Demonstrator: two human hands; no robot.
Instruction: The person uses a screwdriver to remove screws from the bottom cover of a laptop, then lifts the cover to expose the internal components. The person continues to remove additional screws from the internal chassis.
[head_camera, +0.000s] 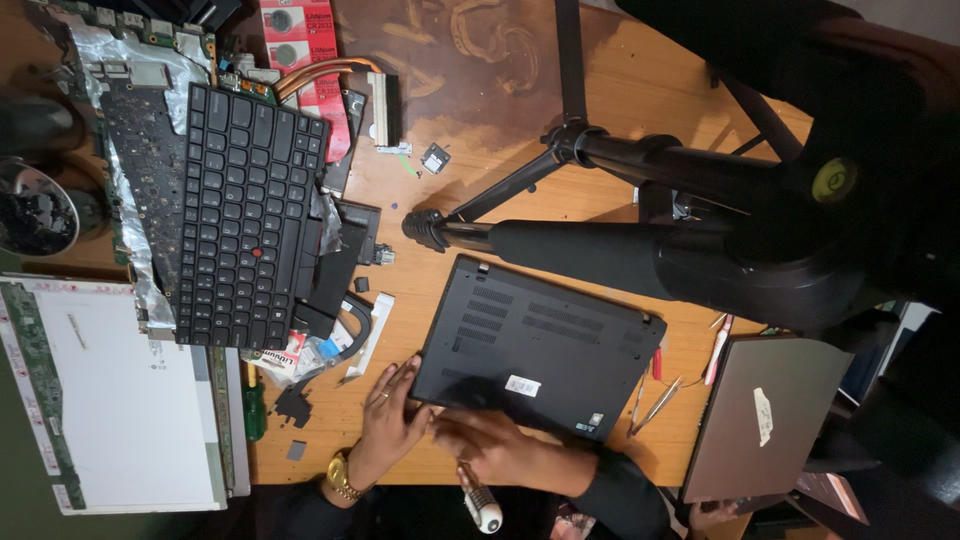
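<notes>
Both hands are working the near edge of the black laptop (535, 347), lying bottom-up: left hand (388, 420) is pressing flat and open-fingered on its corner to steady it, right hand (490, 445) is closing around a screwdriver (478, 500), tip hidden. Past the grip, tweezers (657, 404), a detached keyboard (245, 215) and a tripod (640, 235) are sitting spread across the wooden table (600, 80).

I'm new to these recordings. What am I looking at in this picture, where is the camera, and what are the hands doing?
A single camera on a person's head looks down at a wooden table. Their left hand, with a gold watch, rests flat against the edge of a black laptop lying bottom up. The right hand touches its near edge, a screwdriver beside it; whether it grips the tool is unclear. Nearby lie a loose keyboard, a display panel, tweezers and a grey laptop. A black tripod stands over the table.
</notes>
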